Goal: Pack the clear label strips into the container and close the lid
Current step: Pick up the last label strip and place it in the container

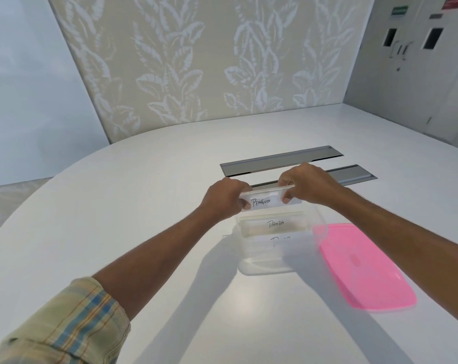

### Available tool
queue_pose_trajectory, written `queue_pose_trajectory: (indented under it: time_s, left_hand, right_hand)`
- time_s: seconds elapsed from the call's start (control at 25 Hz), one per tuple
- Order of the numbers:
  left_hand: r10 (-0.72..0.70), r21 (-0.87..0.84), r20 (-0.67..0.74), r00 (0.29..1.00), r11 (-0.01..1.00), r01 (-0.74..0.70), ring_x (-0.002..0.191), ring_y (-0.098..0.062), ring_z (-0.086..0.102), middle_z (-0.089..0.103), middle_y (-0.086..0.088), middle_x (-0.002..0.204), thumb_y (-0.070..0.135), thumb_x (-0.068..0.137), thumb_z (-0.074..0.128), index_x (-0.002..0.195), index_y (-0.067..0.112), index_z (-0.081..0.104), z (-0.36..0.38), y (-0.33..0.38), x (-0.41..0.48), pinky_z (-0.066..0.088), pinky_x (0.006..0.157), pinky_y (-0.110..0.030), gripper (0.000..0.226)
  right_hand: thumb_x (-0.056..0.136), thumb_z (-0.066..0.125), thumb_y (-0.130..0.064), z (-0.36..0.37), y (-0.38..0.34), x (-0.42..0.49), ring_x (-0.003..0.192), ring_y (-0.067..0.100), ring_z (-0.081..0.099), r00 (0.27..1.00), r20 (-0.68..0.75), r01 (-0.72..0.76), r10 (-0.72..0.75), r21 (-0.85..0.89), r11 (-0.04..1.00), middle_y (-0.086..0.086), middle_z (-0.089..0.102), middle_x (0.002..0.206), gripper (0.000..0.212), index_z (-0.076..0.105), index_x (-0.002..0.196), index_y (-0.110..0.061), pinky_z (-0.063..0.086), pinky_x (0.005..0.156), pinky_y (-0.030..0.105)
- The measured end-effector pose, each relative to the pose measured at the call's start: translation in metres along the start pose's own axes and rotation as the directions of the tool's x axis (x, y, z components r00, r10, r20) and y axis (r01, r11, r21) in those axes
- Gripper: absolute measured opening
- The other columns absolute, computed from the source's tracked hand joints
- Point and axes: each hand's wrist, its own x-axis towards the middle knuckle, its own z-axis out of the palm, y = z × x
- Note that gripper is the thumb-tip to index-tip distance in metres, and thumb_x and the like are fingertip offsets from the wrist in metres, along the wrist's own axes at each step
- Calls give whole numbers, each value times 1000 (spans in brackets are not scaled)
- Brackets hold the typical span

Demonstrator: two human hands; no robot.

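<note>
My left hand [226,197] pinches one end of the clear acrylic label strip marked PENGUIN [268,199], my right hand [305,183] the other — mid-frame, just above the clear rectangular plastic container [270,266]. Another strip marked PANDA [274,224] lies inside it, and the flat pink translucent lid [367,269] rests on the white table [117,206] at lower right.

**Checked sleeve on the left arm**

The left arm wears a shirt sleeve [65,324] of pale yellow-green cloth, checked with broad blue bands and thin orange lines. Its cuff is turned back into a thick fold, with a small dark mark near the lower edge. Beyond the fold the forearm is bare down to the left hand [226,197]. The right forearm is bare from the edge of view to the right hand [310,183].
</note>
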Motion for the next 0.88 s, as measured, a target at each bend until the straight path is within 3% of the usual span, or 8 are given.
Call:
queue_pose_trajectory:
  time_s: [0.16,0.24,0.36,0.56,0.76,0.88]
  left_hand:
    - [12,4,33,999,1000,-12,110,-24,67,78,3,112,25,87,80,125,32,74,23,14,20,50,78,-32,39]
    - [1,13,52,999,1000,-1,112,-24,67,78,2,114,28,87,81,127,32,73,32,18,27,52,81,-33,41]
    - [3,40,94,996,999,-6,122,-23,65,76,4,125,30,86,82,132,30,71,44,19,35,54,91,-36,47]
    - [5,59,177,984,998,-16,131,-22,61,72,5,135,28,84,85,136,24,69,61,15,42,54,102,-41,54]
    - [-3,75,243,970,997,-16,122,-24,64,75,0,126,25,79,89,129,20,71,72,11,46,56,97,-43,53]
    - [8,90,255,967,995,-31,117,-25,66,75,-1,122,25,77,90,125,19,73,77,8,47,56,91,-39,52]
  right_hand:
    - [72,91,-32,8,27,-4,86,17,66,998,56,-12,13,-16,1000,-8,73,100,33,75,100,-31,52,70,33]
    - [77,88,-27,14,36,-3,81,13,65,995,98,23,-20,-35,999,-8,74,107,36,74,110,-32,55,75,35]
    - [84,83,-19,28,44,2,103,20,68,985,164,77,-59,-108,991,-3,74,119,43,72,125,-26,50,79,32]
    - [84,83,-13,49,52,10,91,22,63,976,208,93,-62,-142,986,3,73,115,37,75,120,-21,41,71,30]
    - [85,79,-11,65,51,14,98,25,70,971,222,139,-87,-234,962,-3,76,108,31,75,114,-22,50,72,33]
    - [83,82,-12,74,53,16,92,26,71,971,222,146,-92,-237,961,-2,74,100,26,75,106,-21,44,66,32]
